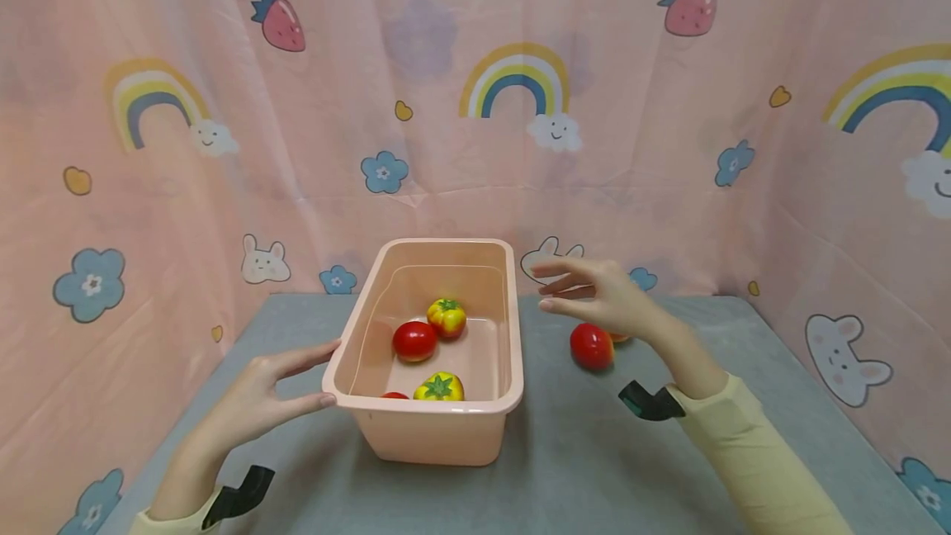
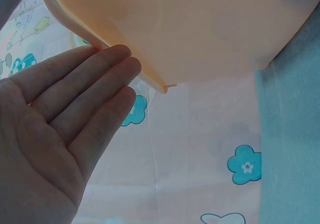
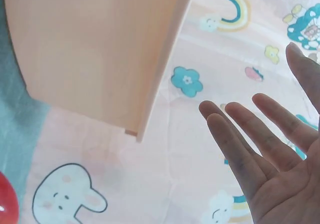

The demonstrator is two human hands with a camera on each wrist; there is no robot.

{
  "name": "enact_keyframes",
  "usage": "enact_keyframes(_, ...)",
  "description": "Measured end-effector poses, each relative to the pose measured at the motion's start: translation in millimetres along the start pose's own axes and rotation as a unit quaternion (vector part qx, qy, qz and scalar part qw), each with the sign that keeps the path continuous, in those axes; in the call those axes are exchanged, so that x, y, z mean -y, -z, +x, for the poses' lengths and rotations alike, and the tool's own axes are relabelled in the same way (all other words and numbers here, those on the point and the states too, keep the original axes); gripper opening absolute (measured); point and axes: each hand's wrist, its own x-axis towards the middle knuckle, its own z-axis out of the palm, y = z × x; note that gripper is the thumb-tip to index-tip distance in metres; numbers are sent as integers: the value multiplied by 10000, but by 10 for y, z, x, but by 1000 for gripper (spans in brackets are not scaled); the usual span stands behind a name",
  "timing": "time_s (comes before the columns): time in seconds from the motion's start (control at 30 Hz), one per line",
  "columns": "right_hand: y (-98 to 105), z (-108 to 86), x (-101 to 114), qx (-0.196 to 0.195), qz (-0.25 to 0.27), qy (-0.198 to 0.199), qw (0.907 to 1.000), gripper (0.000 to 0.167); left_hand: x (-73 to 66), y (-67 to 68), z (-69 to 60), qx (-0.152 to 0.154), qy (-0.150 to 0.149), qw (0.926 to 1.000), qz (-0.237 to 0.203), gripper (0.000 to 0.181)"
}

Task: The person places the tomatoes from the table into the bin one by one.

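Note:
A pink plastic bin (image 1: pixel 427 434) stands on the grey table. Inside it lie a red tomato (image 1: pixel 414 341), a red-yellow fruit (image 1: pixel 447 318), a yellow one with a green top (image 1: pixel 439 387), and part of another red item. The left hand (image 1: pixel 248 403) touches the bin's left rim with extended fingertips; in the left wrist view that hand (image 2: pixel 70 114) has straight fingers against the rim (image 2: pixel 82 34). To the right of the bin, the right hand (image 1: pixel 609 295) hovers empty with fingers loosely extended, as the right wrist view shows the hand (image 3: pixel 280 169) too.
On the table right of the bin, beneath the right hand, lies a red tomato (image 1: pixel 592 347) with an orange-red item (image 1: pixel 619 338) partly hidden behind it. A pink patterned curtain (image 1: pixel 334 122) hangs behind and at both sides of the table.

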Motion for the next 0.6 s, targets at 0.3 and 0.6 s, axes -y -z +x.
enact_keyframes(0.3,40,-127,-202,-51,145,-400,9991,43,-3,4,-5,-14,-18,10000,13,59)
enact_keyframes(0.6,53,-242,-378,-145,41,-1051,9943,46,-19,5,2,-17,-5,10000,34,59)
